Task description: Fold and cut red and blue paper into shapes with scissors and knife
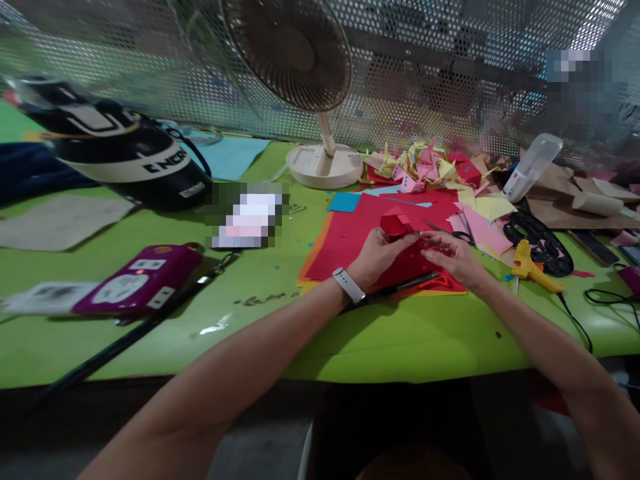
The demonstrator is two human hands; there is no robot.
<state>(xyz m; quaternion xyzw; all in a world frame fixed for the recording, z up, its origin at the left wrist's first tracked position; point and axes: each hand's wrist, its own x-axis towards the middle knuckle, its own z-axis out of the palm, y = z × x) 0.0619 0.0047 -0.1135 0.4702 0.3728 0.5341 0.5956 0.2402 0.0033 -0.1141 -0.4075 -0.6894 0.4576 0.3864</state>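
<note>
Table: from my seat behind the head camera, I see a glossy lime-green cover with dark smudges and small blue paper bits on it.
Room: a perforated metal screen stands behind the table; the floor below the front edge is dim.
Back of table: a round desk fan on a pale base, with a heap of pink, yellow and red paper scraps beside it.
Left side: I have a black bottle lying tilted, a purple power strip and a black strap.
Right side: a yellow glue gun lies near a black looped item I can't identify.
Left arm: it reaches in from the lower left, a pale-banded watch on the wrist.
Left hand: palm mostly down, thumb stretched toward the right hand, fingers closed on the folded red paper.
Right arm: it comes in from the lower right, forearm angled up to the paper.
Right hand: fingers curled, tips close to my left thumb; I cannot tell whether they pinch anything.
Folded red paper: at the left hand, above the stacked red sheets, whose orange and yellow layers show along the edges.
Near the hands: scissors lie just beyond the right hand.
</note>
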